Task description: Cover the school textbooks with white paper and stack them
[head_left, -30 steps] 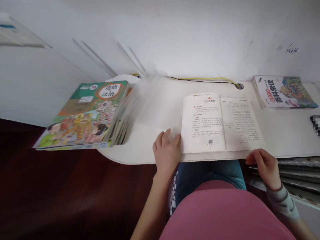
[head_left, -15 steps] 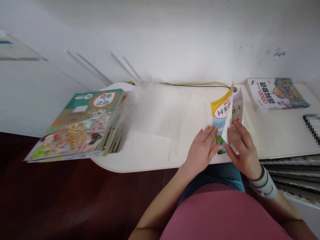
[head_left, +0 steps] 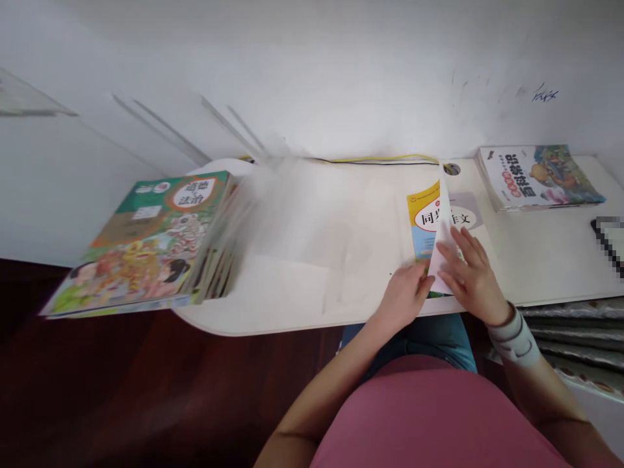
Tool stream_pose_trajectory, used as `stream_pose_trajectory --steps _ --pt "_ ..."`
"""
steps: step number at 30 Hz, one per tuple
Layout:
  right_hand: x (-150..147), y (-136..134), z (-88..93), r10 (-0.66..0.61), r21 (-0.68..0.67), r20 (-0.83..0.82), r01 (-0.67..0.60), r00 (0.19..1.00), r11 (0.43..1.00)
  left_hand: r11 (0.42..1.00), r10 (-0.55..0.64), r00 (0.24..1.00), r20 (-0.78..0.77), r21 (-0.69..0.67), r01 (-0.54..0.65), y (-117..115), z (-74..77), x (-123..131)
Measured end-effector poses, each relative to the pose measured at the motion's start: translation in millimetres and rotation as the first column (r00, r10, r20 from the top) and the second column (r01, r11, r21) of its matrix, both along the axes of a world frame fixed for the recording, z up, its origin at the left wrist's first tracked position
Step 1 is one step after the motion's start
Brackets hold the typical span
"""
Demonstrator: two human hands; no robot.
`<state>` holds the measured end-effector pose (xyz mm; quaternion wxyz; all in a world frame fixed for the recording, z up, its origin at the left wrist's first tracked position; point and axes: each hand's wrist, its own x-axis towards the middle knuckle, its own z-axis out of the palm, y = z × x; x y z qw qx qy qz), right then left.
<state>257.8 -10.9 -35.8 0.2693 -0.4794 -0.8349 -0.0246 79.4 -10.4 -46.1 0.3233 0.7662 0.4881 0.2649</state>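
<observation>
An open book (head_left: 423, 242) lies in front of me near the table's front edge, its yellow and blue cover showing on the left. A pale page (head_left: 442, 260) stands upright in the middle, and a light purple title page shows on the right. My left hand (head_left: 405, 294) pinches the lower left part of the book, thumb and fingers close together. My right hand (head_left: 472, 276), with a white band on its wrist, rests against the raised page, its fingers spread apart.
A stack of books (head_left: 146, 240) with a green top cover overhangs the table's left end. More books (head_left: 541, 179) lie at the back right, near a dark-edged, blurred-out object (head_left: 609, 244). A yellow and black cable (head_left: 380, 160) runs along the wall to a hole (head_left: 452, 169).
The page has swung over to the left, showing more of the purple title page. My left hand has closed at the book's lower left. The view has shifted slightly.
</observation>
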Motion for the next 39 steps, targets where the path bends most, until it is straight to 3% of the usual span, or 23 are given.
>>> stream_pose_trajectory --steps 5,7,11,19,21,25,30,39 --pt "-6 32 -5.9 0.029 -0.083 -0.011 -0.03 1.0 0.996 0.978 0.044 0.974 -0.224 0.209 0.004 10 -16.4 -8" --pt "-8 34 -8.7 0.02 -0.091 -0.013 -0.021 1.0 0.996 0.975 0.057 0.941 -0.333 0.221 0.019 16 -21.2 -12" --pt "-7 28 -13.3 -0.012 -0.09 -0.03 0.009 0.999 0.996 0.976 -0.027 0.895 -0.446 0.181 0.12 22 -28.6 -14" --pt "-16 32 -0.7 0.044 -0.171 0.159 -0.017 0.986 0.985 0.962 -0.035 0.876 -0.481 0.223 0.16 13 -28.8 -17" --pt "-22 34 3.8 0.064 -0.177 0.218 -0.025 0.974 0.984 0.963 0.036 0.866 -0.498 0.25 0.104 10 -26.7 -27" --pt "-36 37 6.7 0.128 -0.189 0.292 -0.074 0.948 0.979 0.957 0.243 0.825 -0.51 0.265 -0.118 7 -28.2 -56" --pt "-62 38 -2.4 0.095 -0.159 0.315 -0.047 0.944 0.986 0.961 0.26 0.872 -0.415 0.195 -0.194 6 -38.0 -83" --pt "-101 37 -21.2 0.046 -0.125 0.321 -0.006 0.946 0.992 0.958 0.258 0.873 -0.414 0.227 -0.175 4 -41.4 -81"
